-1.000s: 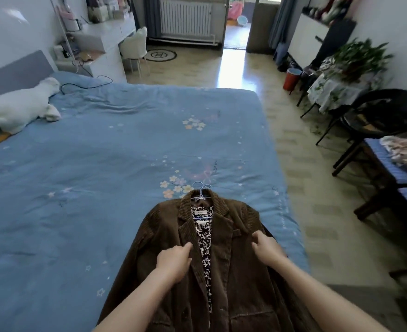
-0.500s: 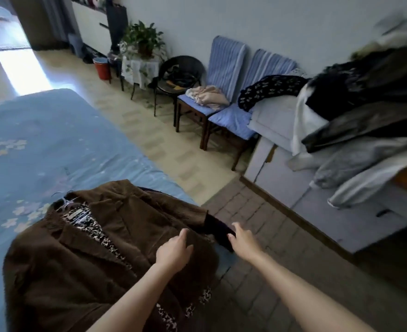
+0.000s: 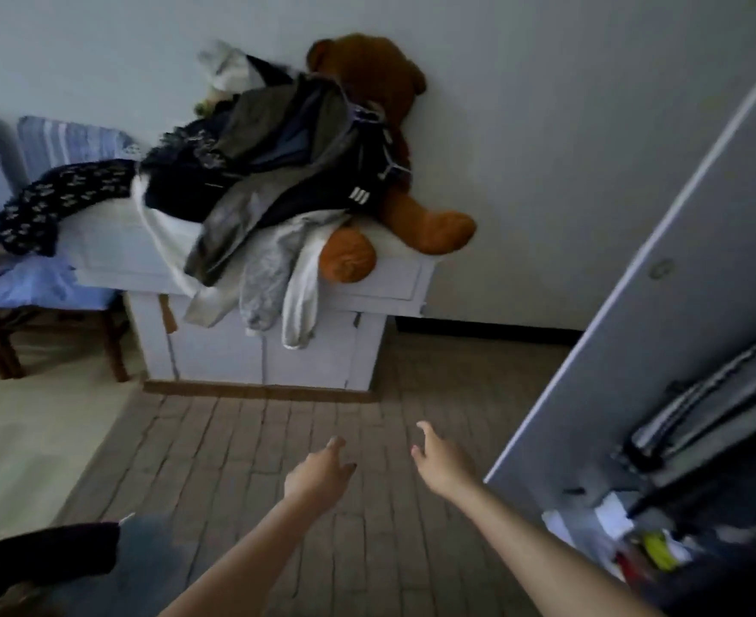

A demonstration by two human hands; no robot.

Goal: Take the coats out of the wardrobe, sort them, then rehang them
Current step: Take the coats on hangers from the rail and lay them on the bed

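- Right, head view, the only one: your left hand (image 3: 320,476) and right hand (image 3: 441,463) both reach forward over the brick-pattern floor (image 3: 251,443), holding nothing.
- Fingers: both hands relaxed and loosely parted, with the right thumb apart from its fingers. Nothing pinched, nothing touched.
- Task's things: a heap of coats (image 3: 260,171) lies on the white cabinet (image 3: 367,287) against the wall, sleeves hanging over its front edge. A big brown teddy bear (image 3: 376,82) sits at the heap's right end, partly buried.
- Another dark brown garment (image 3: 42,558) shows at the lower left corner, on a blue surface; only an edge of it is visible.
- The wardrobe door (image 3: 661,269) stands open at right. Below it you see a rolled striped item and some clutter; blurred, so contents are unclear.
- Progress, as a judgement: removal looks well along, since coats are piled outside the wardrobe. Whether any hang inside cannot be told. Sorting seems partly started at best, as the cabinet heap is still jumbled. Rehanging is all ahead of you.
- Writing: none readable. One dark jacket carries three short white stripes (image 3: 360,196); no brand name legible. The frame is motion-blurred.
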